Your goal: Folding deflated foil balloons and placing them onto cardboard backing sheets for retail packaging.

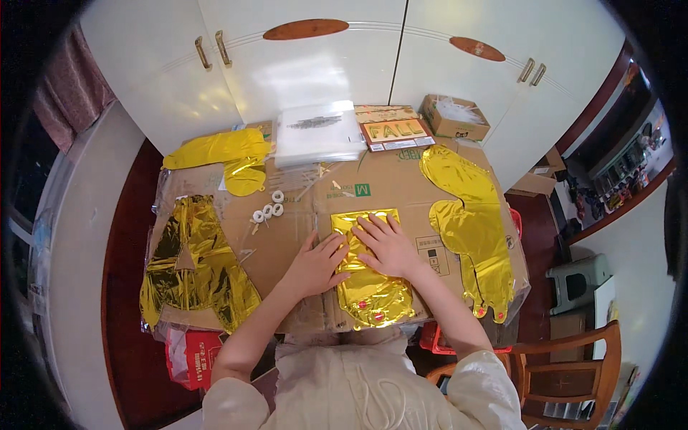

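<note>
Two bare hands, both palm down, at frame centre. Left hand (322, 264): fingers extended, fingertips on the left margin of a gold foil piece (376, 295); open, nothing gripped. Right hand (389, 246): fingers spread over the upper part of the same foil; also open, pressing or resting, force cannot be told.

Foil position: centre of frame, running down to just below centre, flat on a cardboard sheet (290, 240). Upper end squared; lower end rounded, wrinkled, bearing red spots, close to the near edge of the cardboard.

Three further gold foil shapes noted. First, an angular foil (244, 154), upper left. Second, an A-like foil (215, 276) with a triangular opening, left of frame, below the first. Third, a long curved foil (476, 222), right of frame, red spots at its lower end.

Small items: four white rings (268, 211) clustered left of centre, above the left hand. Upper centre: stack of clear plastic bags (315, 140); just right of it, a printed card (398, 134) with gold lettering. Upper right of these: open carton (459, 127) containing translucent material.

Surroundings: white cabinet (315, 68) across the top; red bag (195, 358), lower left; wooden chair (608, 365), lower right.
</note>
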The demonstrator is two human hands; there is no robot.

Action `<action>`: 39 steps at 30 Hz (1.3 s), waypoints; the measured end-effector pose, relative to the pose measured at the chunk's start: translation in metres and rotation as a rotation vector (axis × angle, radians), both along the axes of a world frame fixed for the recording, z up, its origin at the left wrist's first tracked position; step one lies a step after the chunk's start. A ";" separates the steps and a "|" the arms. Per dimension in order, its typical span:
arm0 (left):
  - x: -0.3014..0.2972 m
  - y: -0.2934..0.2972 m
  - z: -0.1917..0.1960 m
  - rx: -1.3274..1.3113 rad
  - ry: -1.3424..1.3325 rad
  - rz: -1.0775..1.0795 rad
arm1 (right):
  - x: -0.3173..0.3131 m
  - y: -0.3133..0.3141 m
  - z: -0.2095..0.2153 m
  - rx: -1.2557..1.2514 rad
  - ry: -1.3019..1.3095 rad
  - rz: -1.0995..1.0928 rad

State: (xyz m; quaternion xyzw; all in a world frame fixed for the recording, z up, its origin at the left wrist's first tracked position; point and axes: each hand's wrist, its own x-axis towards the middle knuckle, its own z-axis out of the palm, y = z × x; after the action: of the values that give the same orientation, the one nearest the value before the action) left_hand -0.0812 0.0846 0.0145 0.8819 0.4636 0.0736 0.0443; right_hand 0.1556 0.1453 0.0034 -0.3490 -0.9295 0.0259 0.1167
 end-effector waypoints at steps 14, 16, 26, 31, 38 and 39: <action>-0.016 -0.013 0.003 0.019 -0.011 -0.011 | 0.003 0.002 0.000 0.054 -0.022 0.026; -0.022 -0.017 0.002 0.069 -0.062 -0.001 | 0.003 0.002 0.001 0.050 -0.028 0.024; -0.033 -0.048 0.008 0.254 -0.100 -0.152 | 0.004 0.002 -0.001 0.044 -0.034 0.027; -0.027 -0.052 0.018 0.330 0.020 -0.279 | 0.004 0.002 0.000 0.030 -0.050 0.017; -0.025 -0.045 0.014 0.320 0.036 -0.454 | 0.003 0.001 0.000 0.033 -0.029 0.018; -0.025 -0.043 0.015 0.336 0.033 -0.481 | 0.003 0.001 0.000 0.027 -0.028 0.016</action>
State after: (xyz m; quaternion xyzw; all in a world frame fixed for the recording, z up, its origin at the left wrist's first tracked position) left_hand -0.1064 0.0414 0.0292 0.9625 0.2234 0.1222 -0.0937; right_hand 0.1581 0.1461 0.0038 -0.3403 -0.9340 0.0096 0.1081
